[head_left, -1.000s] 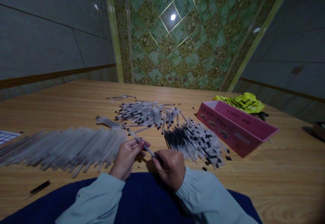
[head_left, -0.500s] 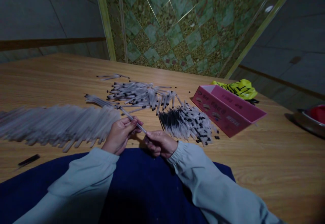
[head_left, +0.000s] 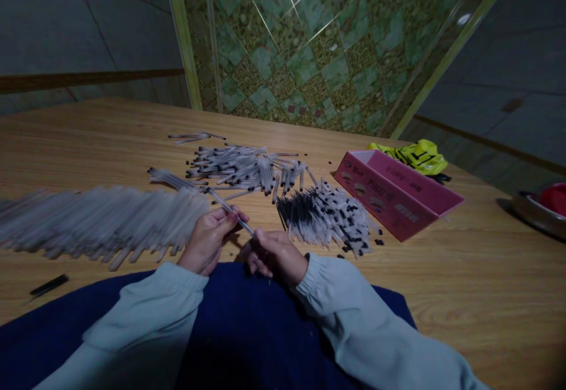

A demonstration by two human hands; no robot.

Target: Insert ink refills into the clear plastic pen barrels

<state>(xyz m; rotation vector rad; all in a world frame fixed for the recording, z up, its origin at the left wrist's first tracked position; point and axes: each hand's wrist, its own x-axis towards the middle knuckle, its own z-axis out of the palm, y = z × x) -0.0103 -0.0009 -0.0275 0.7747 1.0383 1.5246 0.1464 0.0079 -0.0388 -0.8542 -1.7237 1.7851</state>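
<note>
A slim translucent pen slants between my two hands, its far end pointing up and left. My left hand pinches it around the middle with thumb and fingers. At its near end, my right hand closes thumb and forefinger on it, with the other fingers curled below. Left of my left hand lies a wide heap of clear, tube-like pen barrels. Beyond the hands is a pile of similar pens with dark ends. To the right, small whitish parts with black tips lie bunched together.
A pink open box stands at the right, with a yellow plastic bag behind it. A metal bowl with something red is at the far right. A small black item lies near the left front edge of the wooden table.
My right hand has shifted slightly and its lower fingers have moved a little left beneath the pen. My left hand keeps its hold. The view has tilted a little.
</note>
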